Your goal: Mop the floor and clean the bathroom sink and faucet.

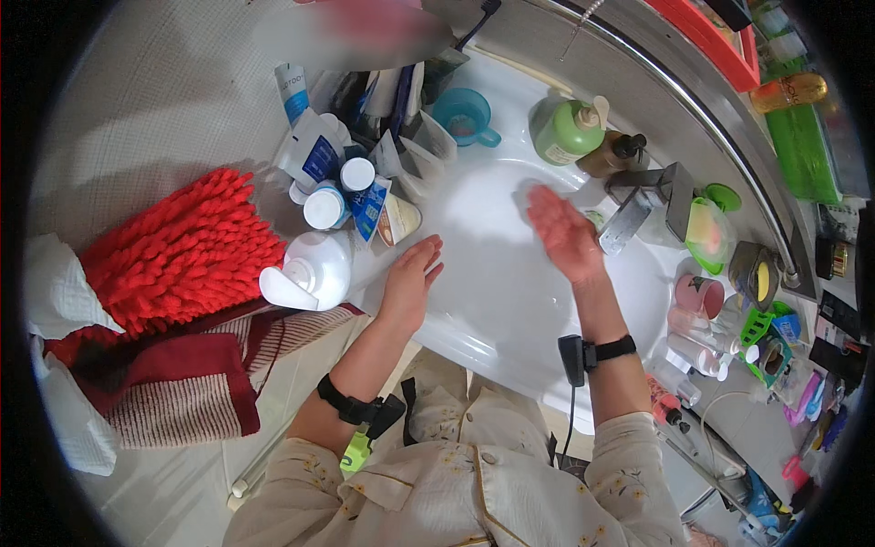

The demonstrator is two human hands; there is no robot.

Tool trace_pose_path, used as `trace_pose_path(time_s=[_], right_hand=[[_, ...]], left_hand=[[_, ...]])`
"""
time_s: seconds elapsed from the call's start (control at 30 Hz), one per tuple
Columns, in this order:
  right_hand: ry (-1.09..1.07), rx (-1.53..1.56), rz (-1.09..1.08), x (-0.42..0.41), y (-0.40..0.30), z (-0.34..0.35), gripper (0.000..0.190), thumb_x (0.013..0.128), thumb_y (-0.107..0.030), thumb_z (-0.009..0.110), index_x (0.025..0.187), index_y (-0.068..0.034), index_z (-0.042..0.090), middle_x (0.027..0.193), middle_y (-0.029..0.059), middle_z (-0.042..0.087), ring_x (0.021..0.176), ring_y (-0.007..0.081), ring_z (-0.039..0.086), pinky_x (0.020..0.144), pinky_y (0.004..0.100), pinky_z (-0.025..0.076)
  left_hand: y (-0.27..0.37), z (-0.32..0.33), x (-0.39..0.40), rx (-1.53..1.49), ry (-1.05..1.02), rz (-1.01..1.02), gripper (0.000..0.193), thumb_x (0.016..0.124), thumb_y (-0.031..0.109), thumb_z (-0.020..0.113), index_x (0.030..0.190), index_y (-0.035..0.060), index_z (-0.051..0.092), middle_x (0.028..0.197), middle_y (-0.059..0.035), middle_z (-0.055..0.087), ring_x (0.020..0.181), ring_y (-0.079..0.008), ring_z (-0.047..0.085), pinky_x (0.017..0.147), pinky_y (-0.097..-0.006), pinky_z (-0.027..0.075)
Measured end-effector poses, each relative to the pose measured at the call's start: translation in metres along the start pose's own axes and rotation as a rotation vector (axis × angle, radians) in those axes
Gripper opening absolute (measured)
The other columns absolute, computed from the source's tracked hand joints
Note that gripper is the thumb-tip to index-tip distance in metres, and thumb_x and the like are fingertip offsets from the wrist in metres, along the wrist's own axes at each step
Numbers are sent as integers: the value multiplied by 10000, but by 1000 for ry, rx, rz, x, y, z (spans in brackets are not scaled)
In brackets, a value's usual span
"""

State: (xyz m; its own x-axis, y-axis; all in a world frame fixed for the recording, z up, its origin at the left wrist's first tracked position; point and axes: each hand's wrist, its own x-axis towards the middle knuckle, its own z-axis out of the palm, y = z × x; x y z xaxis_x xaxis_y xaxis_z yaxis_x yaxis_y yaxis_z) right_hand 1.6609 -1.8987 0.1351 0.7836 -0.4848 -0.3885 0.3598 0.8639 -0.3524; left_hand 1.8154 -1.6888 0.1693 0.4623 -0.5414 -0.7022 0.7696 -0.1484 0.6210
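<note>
My right hand is held over the white washbasin, palm turned up and nothing in it. Just to its right is a square grey metal faucet; whether water runs from it I cannot tell. My left hand hovers at the basin's left rim, empty, thumb apart from the fingers. Close to it stand a white pump bottle and a group of tubes and white-capped bottles, among them a blue tube. A teal cup and a green pump bottle stand on the far rim.
A red chenille cloth and a striped maroon towel hang on the left. Behind the faucet stands a brown pump bottle. Along the right lie a pink cup and several small bottles. A metal rail curves along the back.
</note>
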Motion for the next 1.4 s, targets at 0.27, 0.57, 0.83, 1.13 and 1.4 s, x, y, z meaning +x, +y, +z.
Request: trace_pose_path(time_s=[0.27, 0.57, 0.83, 1.13, 1.4], right_hand=[[165, -389, 361, -15, 12, -30, 387, 918, -225, 390, 1183, 55, 424, 1190, 158, 498, 1101, 241, 486, 971, 357, 372], [58, 234, 25, -36, -45, -3, 286, 884, -201, 438, 942, 61, 537, 997, 178, 581, 1000, 311, 545, 911, 401, 437], [-30, -673, 648, -73, -2, -3, 383, 915, -239, 387, 1104, 66, 521, 1138, 170, 540, 1057, 246, 522, 918, 330, 417], [1, -1573, 84, -116, -23, -73, 296, 854, -165, 431, 1059, 7, 558, 982, 96, 598, 886, 196, 567, 803, 304, 453], [365, -19, -76, -56, -49, -12, 290, 888, -92, 321, 1051, 83, 485, 1018, 177, 558, 941, 268, 568, 866, 350, 482]], left_hand=[[1, -10, -5, -7, -14, -14, 332, 894, 175, 455, 1174, -2, 461, 1199, -86, 470, 1121, -169, 418, 944, -310, 346], [2, -6, -7, 7, -40, -9, 329, 890, 183, 463, 1150, -18, 471, 1174, -113, 493, 1102, -186, 446, 947, -327, 362], [0, 0, -5, 32, -87, -16, 314, 892, 172, 454, 1138, -22, 482, 1163, -125, 499, 1081, -193, 460, 941, -328, 372], [1, 2, -7, 25, -98, -33, 290, 889, 158, 453, 1114, -19, 499, 1132, -122, 522, 1055, -198, 479, 925, -325, 391], [2, -2, -9, 35, -93, -51, 297, 891, 162, 448, 1118, -26, 488, 1135, -125, 519, 1056, -196, 478, 927, -324, 389]])
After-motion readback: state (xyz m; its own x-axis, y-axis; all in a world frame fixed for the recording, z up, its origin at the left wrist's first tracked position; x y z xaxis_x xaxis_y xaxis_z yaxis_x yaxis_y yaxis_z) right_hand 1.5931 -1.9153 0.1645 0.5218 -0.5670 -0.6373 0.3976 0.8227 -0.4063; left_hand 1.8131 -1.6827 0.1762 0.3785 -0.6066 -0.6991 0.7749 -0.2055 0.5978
